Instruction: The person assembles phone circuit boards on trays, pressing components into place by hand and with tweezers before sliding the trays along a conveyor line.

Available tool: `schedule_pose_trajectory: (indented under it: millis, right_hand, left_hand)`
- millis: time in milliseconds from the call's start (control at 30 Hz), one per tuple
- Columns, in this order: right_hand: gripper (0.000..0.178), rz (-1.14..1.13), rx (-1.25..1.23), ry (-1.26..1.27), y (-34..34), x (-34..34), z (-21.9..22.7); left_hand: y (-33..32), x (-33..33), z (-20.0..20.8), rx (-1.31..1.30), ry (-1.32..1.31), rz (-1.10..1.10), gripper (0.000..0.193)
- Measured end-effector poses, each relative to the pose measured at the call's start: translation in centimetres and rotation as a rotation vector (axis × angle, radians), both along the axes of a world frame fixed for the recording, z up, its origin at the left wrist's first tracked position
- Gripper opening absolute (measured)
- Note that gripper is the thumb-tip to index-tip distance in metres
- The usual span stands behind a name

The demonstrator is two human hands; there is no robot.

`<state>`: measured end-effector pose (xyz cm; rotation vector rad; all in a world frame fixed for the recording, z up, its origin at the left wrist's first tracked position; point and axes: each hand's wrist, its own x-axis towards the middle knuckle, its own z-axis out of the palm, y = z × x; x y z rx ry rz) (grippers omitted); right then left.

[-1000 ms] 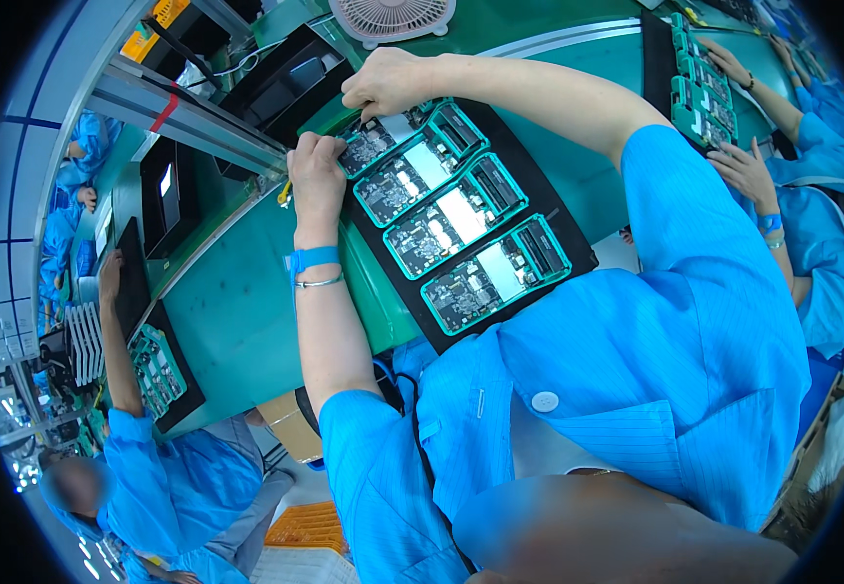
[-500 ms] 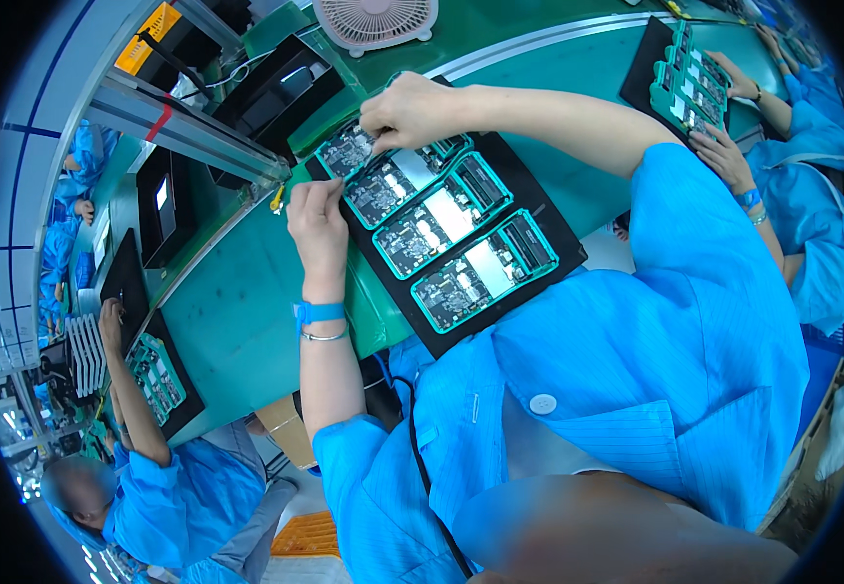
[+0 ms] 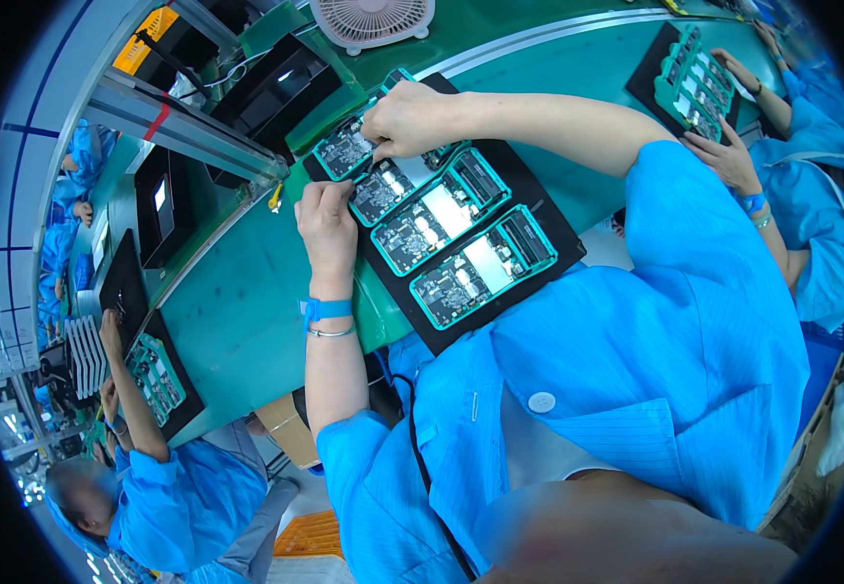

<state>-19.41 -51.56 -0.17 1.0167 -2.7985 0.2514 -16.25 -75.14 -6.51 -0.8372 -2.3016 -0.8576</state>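
Observation:
Several teal-framed electronic housings with exposed circuit boards lie side by side on a black tray (image 3: pixel 538 243) in front of me. The nearest housing (image 3: pixel 485 266) and the one beyond it (image 3: pixel 441 211) are in plain sight. My right hand (image 3: pixel 414 119) reaches over the farther housings, covering part of them, with thumb and fingers pinched together low over a board (image 3: pixel 379 193). My left hand (image 3: pixel 327 234) has its fingertips pressed together at the left end of that same housing. Whatever either pinch may hold is too small or hidden to make out.
A pink fan (image 3: pixel 373 21) stands beyond the tray. Black bins (image 3: pixel 276 92) and a metal post (image 3: pixel 188 127) are at the far left. Co-workers sit on both sides, each with a similar tray of teal housings (image 3: pixel 699 83). The green bench (image 3: pixel 237 331) runs between us.
My left hand has shifted slightly right along the housing's end. My right hand stays almost in place, still pinched. The left co-worker's hand has come down a little.

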Motion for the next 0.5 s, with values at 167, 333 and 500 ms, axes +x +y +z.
schedule_pose_trajectory:
  millis: [167, 333, 500]
  right_hand:
    - [0.033, 0.011, 0.016, 0.007, -0.30, 0.05, -0.03]
    - [0.032, 0.023, 0.018, 0.007, -0.30, 0.14, 0.02]
    - [0.027, 0.029, 0.028, 0.042, -0.35, 0.26, -0.11]
  left_hand:
    - [-0.10, -0.11, -0.29, -0.007, 0.021, 0.001, 0.011]
    - [-0.04, -0.21, -0.21, -0.033, 0.026, -0.002, 0.011]
    - [-0.16, -0.18, -0.18, -0.027, 0.024, -0.006, 0.012]
